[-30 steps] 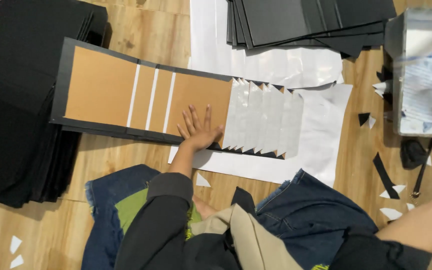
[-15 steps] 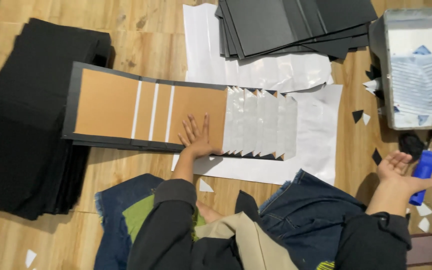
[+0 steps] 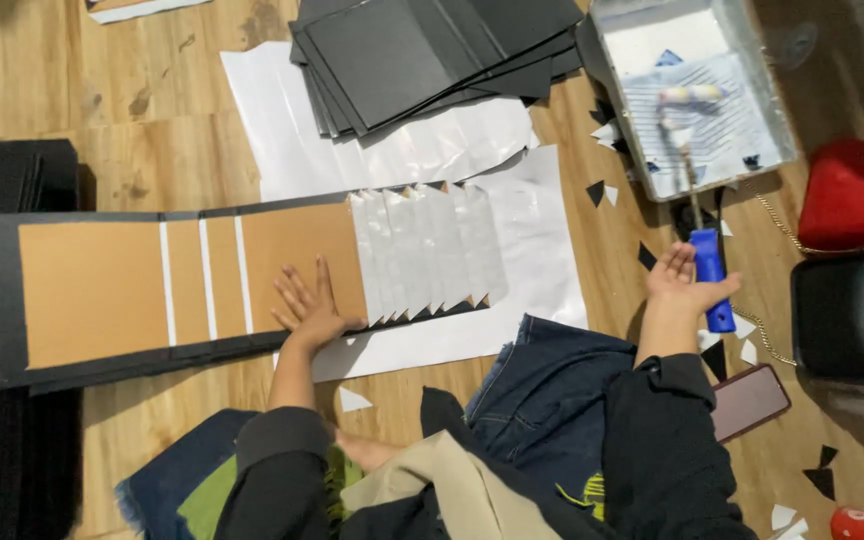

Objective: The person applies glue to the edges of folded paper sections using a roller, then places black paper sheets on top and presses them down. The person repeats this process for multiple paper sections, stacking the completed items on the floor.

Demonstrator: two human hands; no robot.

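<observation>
Your left hand (image 3: 312, 312) stays flat, fingers spread, on the brown cardboard panel (image 3: 92, 292). Your right hand (image 3: 687, 285) has now closed its grip on the blue-handled paint roller (image 3: 697, 190), its head resting in the grey glue tray (image 3: 752, 50).

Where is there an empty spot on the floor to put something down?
Bare wood floor shows at the top left, above the brown board and left of the white paper. It is crowded on the right: paint tray, black scraps, red bag, black bag, phone.
</observation>
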